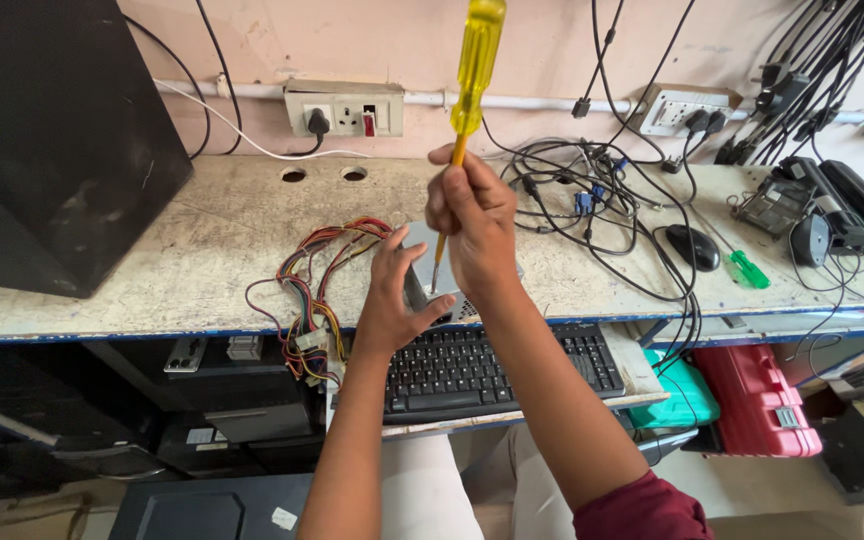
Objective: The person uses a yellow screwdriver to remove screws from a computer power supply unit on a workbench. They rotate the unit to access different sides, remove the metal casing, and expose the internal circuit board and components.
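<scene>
My right hand grips the shaft of a long screwdriver with a yellow handle, held upright with its tip down on a grey metal power supply box. Most of that box is hidden by my hands. My left hand rests on the box with fingers spread, steadying it at the front edge of the worn bench. A bundle of coloured wires runs from the box to the left and hangs over the bench edge.
A black computer case stands at the left. A black keyboard sits on a tray below the bench. Tangled black cables, a mouse, a green-handled screwdriver and wall sockets lie to the right and behind.
</scene>
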